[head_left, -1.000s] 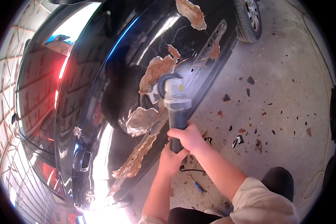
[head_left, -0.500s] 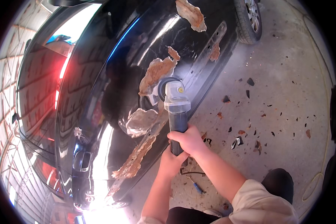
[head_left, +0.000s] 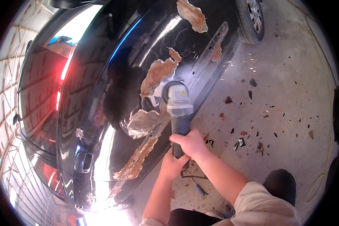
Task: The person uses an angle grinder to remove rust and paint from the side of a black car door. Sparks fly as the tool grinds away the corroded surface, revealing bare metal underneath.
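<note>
Both my hands are closed round the dark body of an angle grinder point(head_left: 180, 124). My right hand point(head_left: 189, 142) grips it higher up, nearer the pale grinder head; my left hand point(head_left: 174, 164) wraps its rear end. The round disc at the head meets the side of a black car point(head_left: 120, 90), low on the panel. Around the disc are bare patches of brown filler and rust with ragged edges: a large patch point(head_left: 156, 77) just above left, a greyish patch point(head_left: 143, 123) below left, and a long strip point(head_left: 137, 160) lower down. Sparks fly off to the right.
Dark and brown flakes point(head_left: 253, 82) litter the concrete floor point(head_left: 282, 113) on the right. A blue-handled tool point(head_left: 199, 189) lies on the floor by a dark cord. The car's wheel point(head_left: 250, 20) stands at the upper right. A thin hose point(head_left: 315, 188) runs along the right.
The grinder head has shifted slightly down and to the right along the panel. More sparks now spray over the floor at the right. Both hands keep their grip.
</note>
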